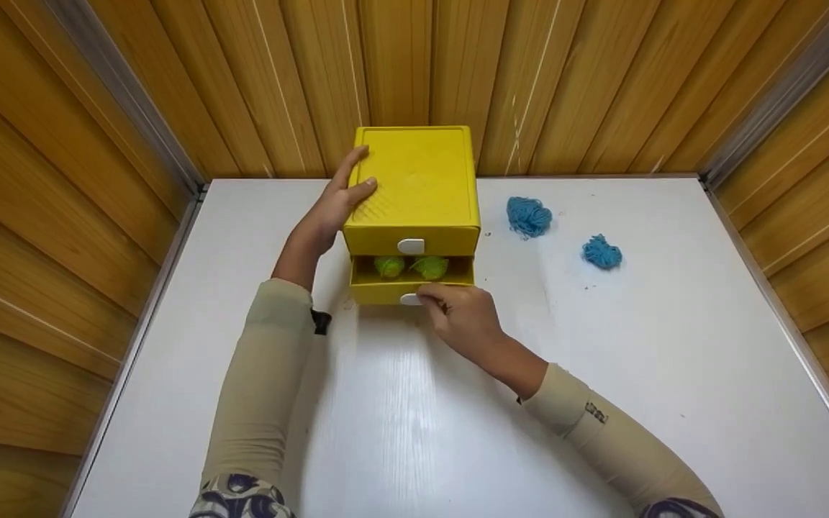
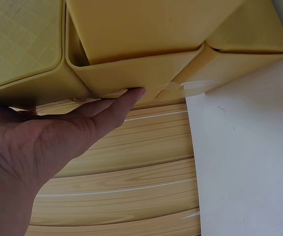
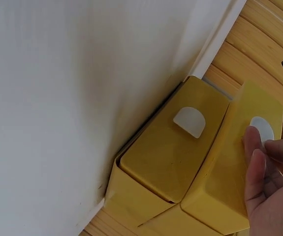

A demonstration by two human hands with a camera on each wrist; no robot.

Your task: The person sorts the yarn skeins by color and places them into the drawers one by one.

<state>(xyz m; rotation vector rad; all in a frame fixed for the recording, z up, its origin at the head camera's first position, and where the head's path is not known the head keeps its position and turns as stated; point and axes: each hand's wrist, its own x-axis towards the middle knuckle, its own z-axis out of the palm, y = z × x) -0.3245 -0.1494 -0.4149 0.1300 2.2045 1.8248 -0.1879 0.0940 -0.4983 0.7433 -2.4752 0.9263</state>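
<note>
Plainly, count one yellow drawer box at upper centre of the head view, set on one white table. Count two white handles there, and see the lower drawer pulled out, holding two green balls side by side. Note the left hand laid against the box's left side, fingers straight and apart. Find the right hand just below centre, thumb and fingertips clamped on the lower handle. Count two blue yarn bundles right of the box, apart from each other. Count three wood-panelled walls at left, top and right.
</note>
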